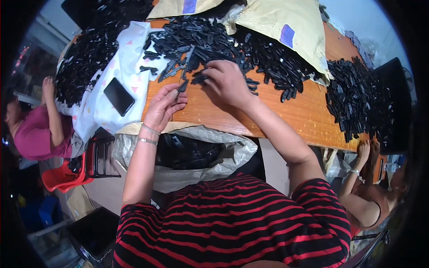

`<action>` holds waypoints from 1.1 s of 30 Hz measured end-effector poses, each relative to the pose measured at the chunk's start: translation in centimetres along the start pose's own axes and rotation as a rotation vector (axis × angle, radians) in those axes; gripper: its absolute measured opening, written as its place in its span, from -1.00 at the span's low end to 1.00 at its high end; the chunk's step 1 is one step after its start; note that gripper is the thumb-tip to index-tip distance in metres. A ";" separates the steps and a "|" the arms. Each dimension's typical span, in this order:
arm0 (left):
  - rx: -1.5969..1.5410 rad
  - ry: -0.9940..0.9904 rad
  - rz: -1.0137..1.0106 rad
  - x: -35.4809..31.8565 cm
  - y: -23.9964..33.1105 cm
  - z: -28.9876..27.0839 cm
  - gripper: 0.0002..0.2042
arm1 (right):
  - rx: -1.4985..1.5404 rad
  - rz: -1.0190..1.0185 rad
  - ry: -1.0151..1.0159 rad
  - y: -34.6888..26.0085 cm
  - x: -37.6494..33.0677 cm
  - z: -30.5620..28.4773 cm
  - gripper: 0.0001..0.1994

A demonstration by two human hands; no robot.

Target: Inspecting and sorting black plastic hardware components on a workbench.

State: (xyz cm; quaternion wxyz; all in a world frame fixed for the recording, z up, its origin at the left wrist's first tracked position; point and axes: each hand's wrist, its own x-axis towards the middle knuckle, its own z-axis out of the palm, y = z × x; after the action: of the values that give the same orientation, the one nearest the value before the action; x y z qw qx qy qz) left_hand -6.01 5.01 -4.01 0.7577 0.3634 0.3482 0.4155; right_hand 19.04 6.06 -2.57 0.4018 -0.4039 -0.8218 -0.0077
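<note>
My left hand [166,103] is closed, pinching a small black plastic piece [182,86] between thumb and fingers just above the wooden table. My right hand [229,82] reaches in from the right, its bent fingers apart and its fingertips at a few loose black pieces [198,78]. Whether it grips one of them, I cannot make out. Past both hands spreads a large heap of slim black plastic pieces [210,38]. A longer black piece [190,54] lies at the heap's near edge.
Below the table edge [214,127] an open woven sack [241,154] holds black pieces. A phone [119,97] rests on a patterned white cloth [96,105] to the left. Large tan paper sacks [268,22] lie at the back. People sit at the left [42,129] and right [368,201].
</note>
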 end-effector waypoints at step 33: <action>0.168 -0.056 0.045 -0.4 -0.5 4.2 -0.63 | -0.253 0.386 -0.347 0.8 -7.7 -10.4 -0.72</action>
State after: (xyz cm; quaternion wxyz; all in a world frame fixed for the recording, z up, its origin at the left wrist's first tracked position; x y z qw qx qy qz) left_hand -2.48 3.34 -2.25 0.7244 0.4450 0.3521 0.3914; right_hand 29.10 -1.94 -0.90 0.1958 -0.5949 -0.7788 0.0356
